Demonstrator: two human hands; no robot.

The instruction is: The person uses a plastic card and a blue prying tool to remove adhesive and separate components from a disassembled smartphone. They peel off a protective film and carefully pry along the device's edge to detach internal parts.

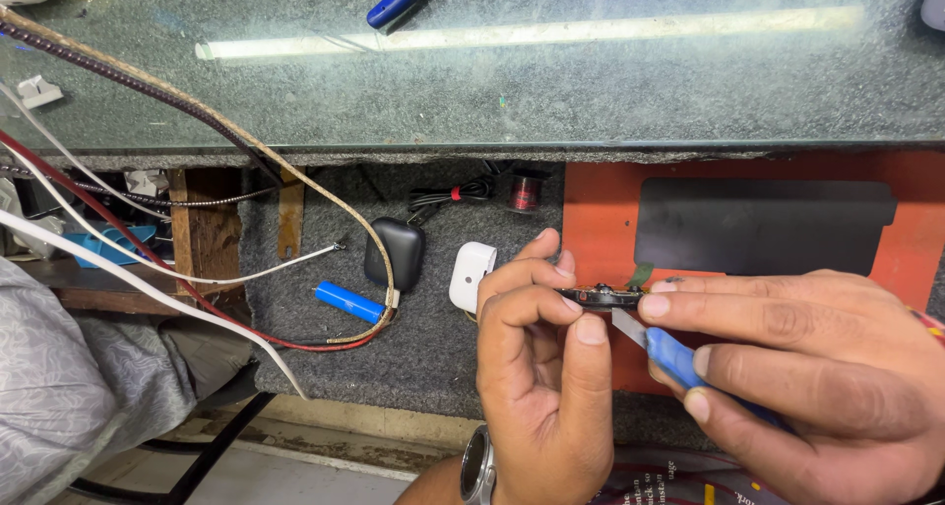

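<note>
My left hand (543, 367) pinches a small round black device (600, 295) between thumb and fingers, held edge-on above the grey felt surface (325, 347). My right hand (807, 377) grips a blue-handled tool (674, 355) whose thin metal blade (626, 325) touches the underside edge of the round device. My right fingertip also rests against the device's right side. A watch (476, 466) is on my left wrist.
On the felt lie a black earbud case (394, 252), a white earbud case (471, 274), a blue cylindrical cell (349, 302) and a coiled cable (453, 192). Several wires (148, 259) cross the left. An orange mat (600, 229) carries a black panel (763, 224). A glass top (541, 82) lies beyond.
</note>
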